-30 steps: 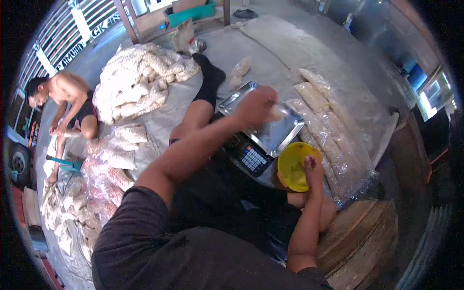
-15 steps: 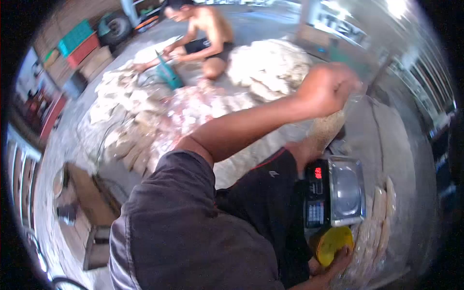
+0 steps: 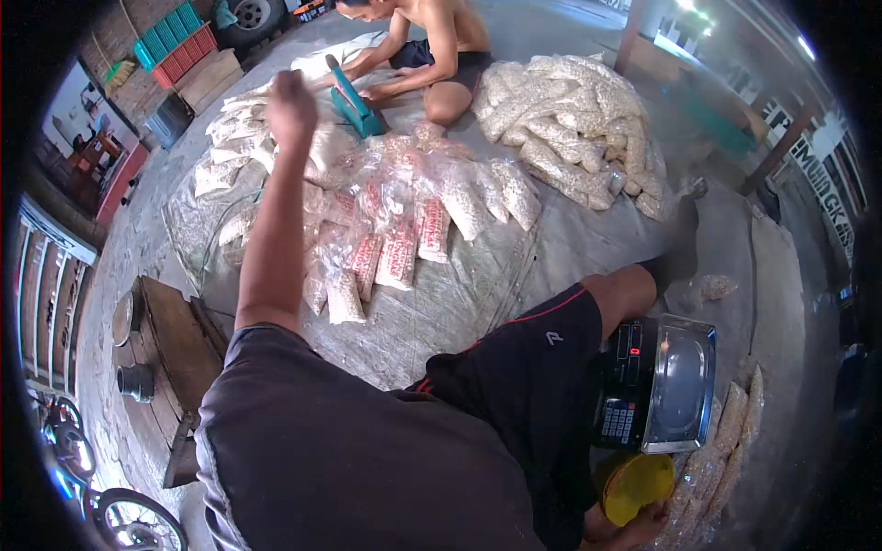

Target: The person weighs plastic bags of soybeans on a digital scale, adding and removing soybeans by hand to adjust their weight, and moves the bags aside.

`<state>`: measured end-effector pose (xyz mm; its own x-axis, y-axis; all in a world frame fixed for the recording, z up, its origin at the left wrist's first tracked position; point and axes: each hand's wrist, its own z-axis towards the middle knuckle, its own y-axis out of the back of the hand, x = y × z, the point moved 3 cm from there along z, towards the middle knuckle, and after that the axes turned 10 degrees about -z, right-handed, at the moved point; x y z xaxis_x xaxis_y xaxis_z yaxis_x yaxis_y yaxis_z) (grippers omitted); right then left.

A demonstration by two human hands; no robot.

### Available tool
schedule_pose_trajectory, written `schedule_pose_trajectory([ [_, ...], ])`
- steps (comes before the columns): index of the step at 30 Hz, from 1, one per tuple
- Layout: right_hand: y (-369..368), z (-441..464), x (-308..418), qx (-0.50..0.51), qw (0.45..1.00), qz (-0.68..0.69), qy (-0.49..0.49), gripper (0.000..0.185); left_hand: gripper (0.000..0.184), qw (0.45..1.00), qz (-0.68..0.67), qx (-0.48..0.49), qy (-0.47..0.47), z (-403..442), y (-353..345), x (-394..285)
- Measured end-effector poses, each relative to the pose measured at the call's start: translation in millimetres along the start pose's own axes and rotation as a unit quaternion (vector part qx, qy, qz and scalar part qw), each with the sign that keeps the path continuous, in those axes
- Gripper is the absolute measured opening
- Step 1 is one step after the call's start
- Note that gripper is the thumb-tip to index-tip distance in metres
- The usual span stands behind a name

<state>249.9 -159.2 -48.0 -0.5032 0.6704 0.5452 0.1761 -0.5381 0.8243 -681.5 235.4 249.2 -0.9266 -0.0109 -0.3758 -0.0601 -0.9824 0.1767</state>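
Broadly, a grey sheet [image 3: 367,351] covers the floor, and at one o'clock a large pile of filled clear bags [image 3: 570,124] rests on it. At twelve o'clock sits another person [image 3: 450,50], beside a teal tool [image 3: 356,108]. Nearer the middle, toward ten o'clock, lie loose bags with red print [image 3: 398,257]. A scale [image 3: 617,421] with a metal tray [image 3: 680,395] stands at four o'clock, long filled bags [image 3: 728,450] just beyond it. Toward half past four, just below the scale, is a yellow bucket [image 3: 638,487].

The left hand [image 3: 292,108] is stretched out between ten and eleven o'clock, over or near the pale bags; its fingers look drawn together, but whether they hold anything I cannot tell. Near five o'clock the right hand [image 3: 645,523] touches the bucket's rim, its grip partly out of sight.

By my reading, the step in hand is a reach among the bags, alongside weighing. A next move would call for the left fingers to pinch loose film firmly and the right to steady the bucket. Smallest of all, the readout [image 3: 634,352] shows a red 0.
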Motion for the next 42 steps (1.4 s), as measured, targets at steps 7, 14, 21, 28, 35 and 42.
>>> schedule_pose_trajectory([
  [7, 20.1, -9.4, 54.9, -0.016, 0.994, 0.079, 0.08, 0.041, 0.019, 0.961, 0.112, 0.251, -0.008, -108.0, -12.4, 139.5],
  [14, 106.4, -33.8, 155.3, -0.179, 0.982, 0.052, 0.038, 0.019, 0.032, 0.92, 0.137, 0.364, -0.05, -212.8, -111.9, 129.4],
  [21, 24.6, -22.8, 93.0, 0.086, 0.975, -0.202, 0.017, 0.033, 0.051, 0.8, -0.315, 0.493, -0.132, -386.6, -139.4, -220.4],
  [28, 43.7, 68.9, 43.8, 0.038, 0.993, 0.037, -0.105, 0.036, 0.077, 0.618, -0.089, 0.749, -0.222, -475.7, -198.5, -468.3],
  [35, 40.2, 233.5, -142.8, -0.071, 0.896, 0.346, -0.27, 0.043, 0.08, 0.611, -0.14, 0.758, -0.178, -499.3, -261.7, -469.9],
  [42, 69.4, 276.2, -272.2, -0.29, 0.798, 0.24, -0.472, 0.073, 0.076, 0.606, -0.143, 0.749, -0.228, -499.9, -285.3, -454.3],
])
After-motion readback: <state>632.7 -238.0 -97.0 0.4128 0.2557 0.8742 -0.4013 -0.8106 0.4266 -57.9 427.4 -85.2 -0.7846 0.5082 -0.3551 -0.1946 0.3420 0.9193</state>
